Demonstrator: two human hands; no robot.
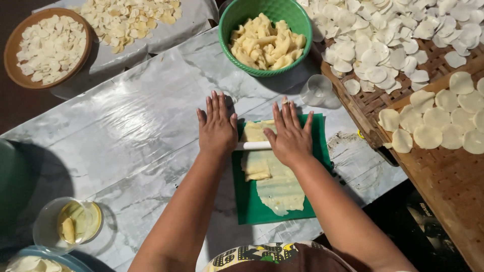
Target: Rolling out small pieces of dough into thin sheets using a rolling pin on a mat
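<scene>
**A:** Nearest you, both palms sit flat on the roller (253, 145), a thin white rod lying crosswise, left to right. Your left hand (217, 129) covers its left end and your right hand (291, 137) its right end. Fingers are spread and straight on both, not curled around anything, just pressing down. Only the bit between your hands shows.

**B:** And the dough?

**A:** The dough (273, 174) runs the other way, its long axis pointing away from you, so rod and strip cross at right angles. It lies on the green mat (250, 204). The flattened pale end sits on your side of the rod, the thicker yellower part is under and just past your fingertips. Your right hand is more over the dough; the left is mostly off the mat's edge, on the plastic sheet (136, 131).

**B:** Any packaging or labels around?

**A:** None I can make out. Low left there's a clear cup (68, 224) with yellowish liquid. Further out, a small clear cup (316, 90), then the green bowl (265, 35) of yellow dough pieces dead ahead. Woven trays (443, 176) on your right hold round white discs, and far left there's a brown bowl (48, 48) of the same discs.
</scene>
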